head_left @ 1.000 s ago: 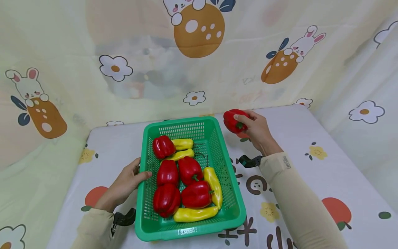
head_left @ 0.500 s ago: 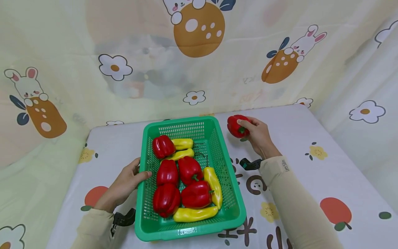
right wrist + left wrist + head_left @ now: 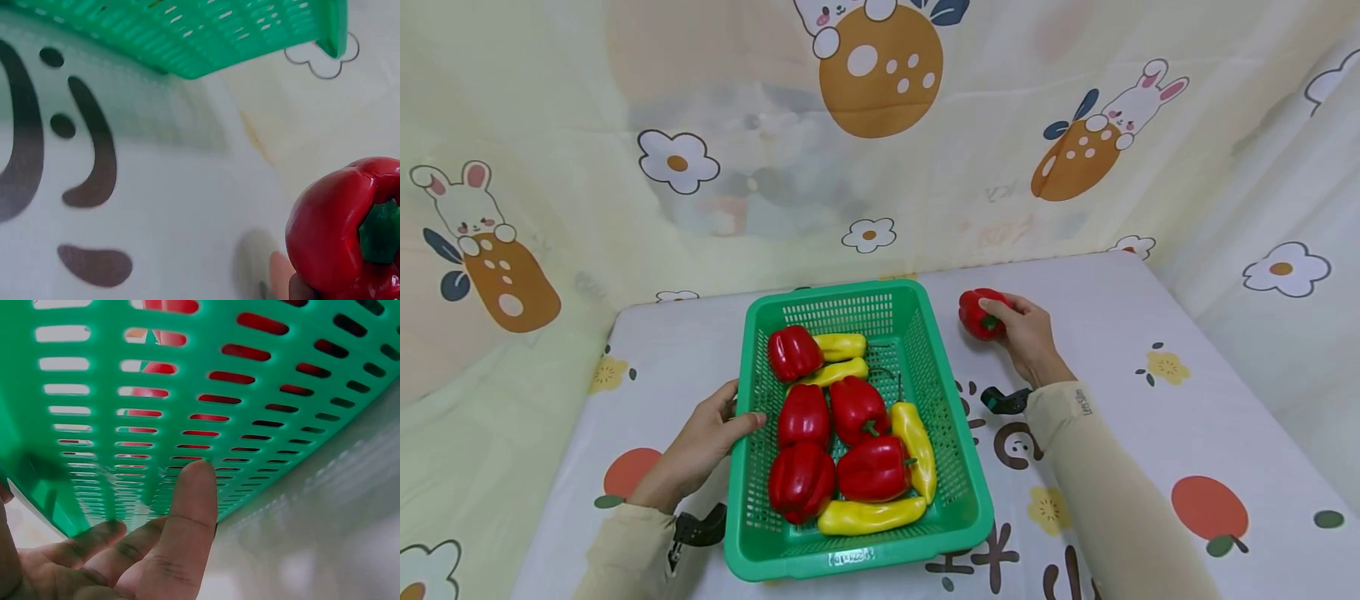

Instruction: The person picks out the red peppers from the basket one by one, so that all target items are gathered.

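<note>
A red bell pepper (image 3: 982, 314) with a green stem is in my right hand (image 3: 1032, 337), just right of the basket's far corner. Thumb and fingers grip it; in the right wrist view the pepper (image 3: 340, 231) appears at the lower right, a shadow on the cloth beside it. My left hand (image 3: 700, 446) holds the left side of a green plastic basket (image 3: 982, 508), thumb over the rim. In the left wrist view its fingers (image 3: 194, 519) touch the slotted outer wall (image 3: 156, 381). Several red bell peppers (image 3: 803, 483) and yellow peppers (image 3: 914, 450) lie in the basket.
The basket stands on a table with a white printed cloth (image 3: 1120, 417). Behind and at both sides hang curtains (image 3: 760, 225) with rabbit and flower prints. Each wrist carries a small black device (image 3: 1003, 402).
My right hand has moved down and slightly right with the red bell pepper, away from the basket. My left hand and the basket have stayed in place.
</note>
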The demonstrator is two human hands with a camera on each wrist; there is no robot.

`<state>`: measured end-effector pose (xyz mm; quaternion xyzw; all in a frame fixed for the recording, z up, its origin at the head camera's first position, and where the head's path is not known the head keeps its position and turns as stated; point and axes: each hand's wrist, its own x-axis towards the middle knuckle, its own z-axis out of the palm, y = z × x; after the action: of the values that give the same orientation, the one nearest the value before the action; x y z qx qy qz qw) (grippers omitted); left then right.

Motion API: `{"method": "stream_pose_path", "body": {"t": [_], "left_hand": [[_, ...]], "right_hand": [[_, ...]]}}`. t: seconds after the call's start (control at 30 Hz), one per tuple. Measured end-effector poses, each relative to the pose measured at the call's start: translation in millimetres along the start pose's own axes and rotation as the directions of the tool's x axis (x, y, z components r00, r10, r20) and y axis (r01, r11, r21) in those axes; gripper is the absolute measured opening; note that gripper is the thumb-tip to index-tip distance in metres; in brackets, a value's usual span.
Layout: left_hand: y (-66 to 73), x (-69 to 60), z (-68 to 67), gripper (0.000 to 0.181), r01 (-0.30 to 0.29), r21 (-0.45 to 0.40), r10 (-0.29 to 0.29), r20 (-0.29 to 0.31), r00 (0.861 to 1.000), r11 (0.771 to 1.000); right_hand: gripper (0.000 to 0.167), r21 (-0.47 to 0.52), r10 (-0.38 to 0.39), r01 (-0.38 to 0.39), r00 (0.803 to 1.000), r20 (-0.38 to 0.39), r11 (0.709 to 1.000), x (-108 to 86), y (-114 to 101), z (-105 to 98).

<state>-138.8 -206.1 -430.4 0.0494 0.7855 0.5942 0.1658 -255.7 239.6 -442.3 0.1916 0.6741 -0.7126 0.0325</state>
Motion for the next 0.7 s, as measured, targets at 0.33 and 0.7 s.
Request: {"method": "stream_pose_path", "body": {"t": [0.33,0.7], "left_hand": [[-1.3,0.5,0.1,0.065,0.004,-0.003,-0.004,0.008,1.0,1.0],[-0.8,-0.2,0.1,0.064,0.008,0.003,-0.009,0.005,1.0,1.0]], "right_hand": [[0.064,-0.039,0.003,-0.005,0.999,-0.044,0.999,8.2,12.3,-4.7],[0.066,-0.1,-0.032,0.027,0.999,-0.042,0.995,8.6,14.6,-1.8]]}}
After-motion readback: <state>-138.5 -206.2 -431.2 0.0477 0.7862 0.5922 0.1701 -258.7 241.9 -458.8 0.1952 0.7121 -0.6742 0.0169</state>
